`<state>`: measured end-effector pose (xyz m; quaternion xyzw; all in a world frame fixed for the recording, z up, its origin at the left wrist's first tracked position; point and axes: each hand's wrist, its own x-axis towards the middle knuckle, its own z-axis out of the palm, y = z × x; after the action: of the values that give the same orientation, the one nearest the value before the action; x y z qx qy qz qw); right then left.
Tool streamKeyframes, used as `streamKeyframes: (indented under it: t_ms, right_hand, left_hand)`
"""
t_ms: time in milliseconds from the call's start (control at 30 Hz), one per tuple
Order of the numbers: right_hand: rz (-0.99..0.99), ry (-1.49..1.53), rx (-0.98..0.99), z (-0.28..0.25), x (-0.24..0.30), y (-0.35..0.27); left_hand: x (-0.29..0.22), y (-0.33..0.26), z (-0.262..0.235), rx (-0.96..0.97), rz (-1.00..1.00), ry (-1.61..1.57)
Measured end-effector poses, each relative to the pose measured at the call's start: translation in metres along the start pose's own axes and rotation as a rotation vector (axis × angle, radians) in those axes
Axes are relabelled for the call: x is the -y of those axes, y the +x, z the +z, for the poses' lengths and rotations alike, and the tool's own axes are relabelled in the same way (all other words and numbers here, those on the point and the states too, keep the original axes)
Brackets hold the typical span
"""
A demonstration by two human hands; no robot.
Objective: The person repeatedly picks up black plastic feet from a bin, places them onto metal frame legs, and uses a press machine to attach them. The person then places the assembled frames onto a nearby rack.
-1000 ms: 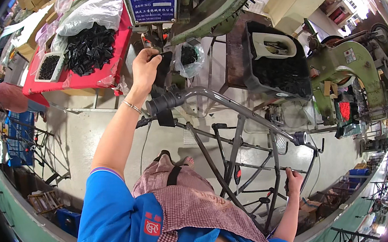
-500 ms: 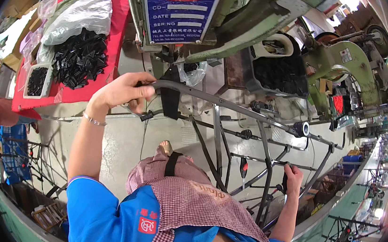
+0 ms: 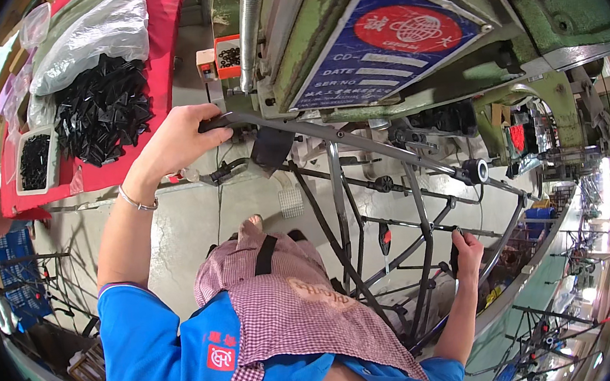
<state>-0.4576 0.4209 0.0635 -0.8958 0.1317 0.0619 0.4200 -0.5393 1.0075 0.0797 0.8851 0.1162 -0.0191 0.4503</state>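
Note:
A dark grey tubular metal frame [image 3: 367, 145] slants across the view from upper left to lower right, below the green machine [image 3: 526, 33]. My left hand [image 3: 184, 135] is closed around the upper tube's left end, its thumb and fingers wrapping the bar. Lower right, my right hand [image 3: 467, 251] is closed on a black part of the same frame, whose exact kind is partly hidden by my fingers. A black flat piece [image 3: 272, 148] hangs at the upper tube, just right of my left hand. Inside the frame hangs a red-and-black handled tool [image 3: 384, 239], which touches neither hand.
A red-covered table [image 3: 163, 42] on the left bears a pile of black pieces [image 3: 103, 107], a plastic bag [image 3: 99, 37] and a tub of small black parts [image 3: 36, 161]. An orange box of rings [image 3: 228, 56] stands beside the machine. More frames stand lower right.
The view has shifted, and the machine with its blue plate looks larger and farther right. The black flat piece now looks shorter and tilted. Both hands keep their hold on the frame.

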Motion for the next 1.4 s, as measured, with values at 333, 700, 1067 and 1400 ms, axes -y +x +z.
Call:
streamKeyframes:
  t_ms: [333, 700, 1067, 1400]
  right_hand:
    - [0.01, -0.141, 0.041, 0.006, 0.003, 0.019]
    - [-0.076, -0.226, 0.05, 0.003, 0.007, 0.026]
    - [-0.049, -0.226, 0.03, 0.015, -0.007, 0.015]
    - [-0.015, -0.241, 0.002, 0.002, -0.01, 0.004]
  left_hand:
    - [0.014, 0.004, 0.011, 0.054, -0.073, 0.09]
    - [0.002, 0.0, 0.008, 0.083, -0.127, 0.093]
    - [0.017, 0.001, 0.01, 0.097, -0.019, 0.109]
    - [-0.011, -0.017, 0.016, -0.085, 0.052, 0.101]
